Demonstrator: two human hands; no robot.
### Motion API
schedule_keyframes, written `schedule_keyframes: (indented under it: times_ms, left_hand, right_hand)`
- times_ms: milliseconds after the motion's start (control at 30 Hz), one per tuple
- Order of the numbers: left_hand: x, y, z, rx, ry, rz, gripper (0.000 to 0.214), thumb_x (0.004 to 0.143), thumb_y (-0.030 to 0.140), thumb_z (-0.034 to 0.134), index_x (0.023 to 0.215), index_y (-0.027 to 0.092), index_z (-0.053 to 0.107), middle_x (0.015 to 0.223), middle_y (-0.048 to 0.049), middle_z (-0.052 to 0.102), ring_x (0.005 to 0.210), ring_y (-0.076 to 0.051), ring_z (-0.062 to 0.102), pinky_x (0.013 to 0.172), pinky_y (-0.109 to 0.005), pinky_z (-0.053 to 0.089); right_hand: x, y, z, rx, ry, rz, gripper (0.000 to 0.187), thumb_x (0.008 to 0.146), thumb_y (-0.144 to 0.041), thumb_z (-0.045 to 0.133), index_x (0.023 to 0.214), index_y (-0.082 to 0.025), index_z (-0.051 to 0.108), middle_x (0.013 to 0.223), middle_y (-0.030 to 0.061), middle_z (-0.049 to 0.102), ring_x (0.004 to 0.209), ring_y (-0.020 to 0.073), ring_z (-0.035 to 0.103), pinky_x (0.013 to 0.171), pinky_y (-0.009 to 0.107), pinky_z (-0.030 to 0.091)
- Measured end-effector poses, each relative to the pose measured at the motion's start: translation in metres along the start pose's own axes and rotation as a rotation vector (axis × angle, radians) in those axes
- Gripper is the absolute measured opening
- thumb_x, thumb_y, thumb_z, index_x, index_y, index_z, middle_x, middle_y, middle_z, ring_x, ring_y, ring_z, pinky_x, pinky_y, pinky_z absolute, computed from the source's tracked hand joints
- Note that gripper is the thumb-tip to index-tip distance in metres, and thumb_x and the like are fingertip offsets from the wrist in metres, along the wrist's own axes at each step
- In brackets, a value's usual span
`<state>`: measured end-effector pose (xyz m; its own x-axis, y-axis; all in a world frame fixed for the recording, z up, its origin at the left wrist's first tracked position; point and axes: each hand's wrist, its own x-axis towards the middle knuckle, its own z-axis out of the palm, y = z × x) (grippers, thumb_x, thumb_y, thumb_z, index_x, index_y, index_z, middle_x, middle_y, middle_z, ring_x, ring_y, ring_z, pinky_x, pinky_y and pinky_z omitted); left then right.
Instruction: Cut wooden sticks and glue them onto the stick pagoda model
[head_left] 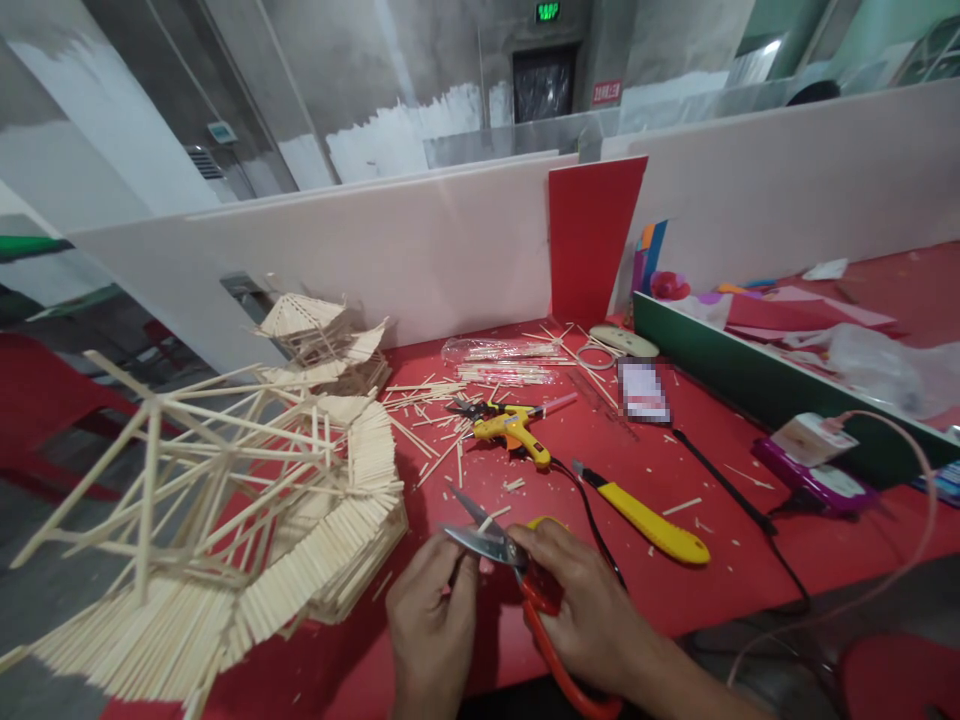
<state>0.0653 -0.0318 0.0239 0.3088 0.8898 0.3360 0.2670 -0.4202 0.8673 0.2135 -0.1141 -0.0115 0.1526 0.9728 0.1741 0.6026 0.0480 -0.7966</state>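
Observation:
My right hand (577, 600) grips the scissors (546, 640) by their red handles. The metal blades are parted and point to the upper left, over my left hand's fingertips. A short, thin wooden stick (495, 518) lies between the blades. My left hand (435, 610) is closed in a pinch right by the blades, on the stick's lower end, which is mostly hidden. To the left stands a large roof-like model of wooden sticks (315, 560), with an open frame of sticks rising from its top.
Beyond my hands lie a yellow glue gun (514, 430), a yellow utility knife (652, 525), loose sticks (427, 400) and bagged sticks (510, 362) on the red table (705, 590). A phone (643, 390), a purple power strip (814, 480) with cables and a green divider (750, 385) are at the right.

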Motion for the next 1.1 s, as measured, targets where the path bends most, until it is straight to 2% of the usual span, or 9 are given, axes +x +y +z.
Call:
schedule_keyframes:
  times_ms: [200,400,500,567,667,733,800,967,1100]
  left_hand:
    - [0.004,-0.001,-0.006,0.115,-0.07,0.329,0.032,0.085,0.007,0.051,0.056,0.018,0.058,0.054,0.0016,0.057,0.047,-0.009,0.05,0.048,-0.017,0.037]
    - [0.003,0.002,-0.005,0.124,-0.132,0.347,0.029,0.088,0.006,0.048,0.065,0.017,0.061,0.058,0.0002,0.057,0.053,-0.01,0.054,0.053,-0.017,0.041]
    - [0.004,0.002,-0.004,0.08,-0.149,0.282,0.029,0.089,0.01,0.05,0.063,0.016,0.062,0.057,0.0001,0.056,0.052,-0.01,0.054,0.052,-0.018,0.04]
    - [0.005,0.001,-0.005,0.023,-0.182,0.171,0.03,0.089,0.016,0.052,0.061,0.016,0.063,0.055,-0.0002,0.056,0.049,-0.01,0.052,0.05,-0.018,0.039]
    - [0.008,0.0,-0.008,-0.166,-0.331,-0.139,0.027,0.087,0.03,0.055,0.067,0.016,0.067,0.053,0.0002,0.056,0.04,-0.008,0.045,0.041,-0.019,0.034]
    - [0.01,-0.002,-0.01,-0.286,-0.426,-0.345,0.027,0.083,0.038,0.059,0.072,0.015,0.068,0.051,0.0013,0.055,0.034,-0.007,0.038,0.037,-0.019,0.029]
    - [0.01,-0.003,-0.011,-0.332,-0.459,-0.458,0.031,0.079,0.044,0.063,0.068,0.014,0.067,0.046,0.0026,0.051,0.032,-0.005,0.033,0.035,-0.019,0.025]
    - [0.008,-0.006,-0.007,-0.329,-0.391,-0.502,0.039,0.074,0.049,0.069,0.056,0.015,0.061,0.04,0.0035,0.046,0.033,-0.005,0.035,0.037,-0.018,0.024]
    - [0.008,-0.008,-0.004,-0.382,-0.326,-0.521,0.04,0.071,0.05,0.072,0.058,0.014,0.063,0.041,0.0031,0.049,0.033,-0.005,0.037,0.037,-0.018,0.025]
  right_hand:
    - [-0.003,0.001,0.003,0.031,0.014,-0.023,0.059,0.066,-0.004,0.051,0.121,-0.025,0.054,0.101,0.005,0.058,0.092,0.0203,0.055,0.082,0.032,0.046]
    - [-0.007,0.008,0.004,0.071,0.048,-0.105,0.047,0.068,-0.005,0.048,0.11,-0.023,0.059,0.092,0.0043,0.061,0.082,0.0178,0.058,0.074,0.027,0.048]
    - [-0.009,0.013,0.007,0.086,0.098,-0.129,0.045,0.067,-0.006,0.048,0.107,-0.022,0.06,0.091,0.0047,0.063,0.079,0.0176,0.058,0.07,0.026,0.048]
    - [-0.009,0.011,0.006,0.1,0.089,-0.105,0.046,0.066,-0.006,0.049,0.108,-0.022,0.06,0.091,0.0039,0.063,0.076,0.0164,0.058,0.067,0.025,0.047]
    - [-0.007,0.004,0.001,0.115,0.035,-0.073,0.052,0.066,-0.006,0.05,0.115,-0.024,0.058,0.093,0.0029,0.061,0.077,0.0153,0.057,0.066,0.023,0.046]
    - [-0.006,0.0,-0.004,0.107,0.006,-0.092,0.052,0.066,-0.007,0.05,0.114,-0.024,0.058,0.097,0.0038,0.061,0.085,0.0168,0.058,0.072,0.024,0.048]
    - [-0.006,-0.001,-0.005,0.089,-0.006,-0.119,0.046,0.067,-0.007,0.049,0.108,-0.024,0.06,0.097,0.0044,0.061,0.09,0.0181,0.059,0.077,0.026,0.048]
    - [-0.007,0.005,0.0,0.073,-0.007,-0.09,0.044,0.066,-0.006,0.05,0.105,-0.023,0.06,0.088,0.0033,0.06,0.091,0.0195,0.06,0.084,0.03,0.049]
    - [-0.005,0.0,-0.001,0.11,-0.046,-0.003,0.057,0.069,-0.006,0.052,0.123,-0.025,0.056,0.097,0.0033,0.059,0.094,0.0187,0.06,0.089,0.031,0.049]
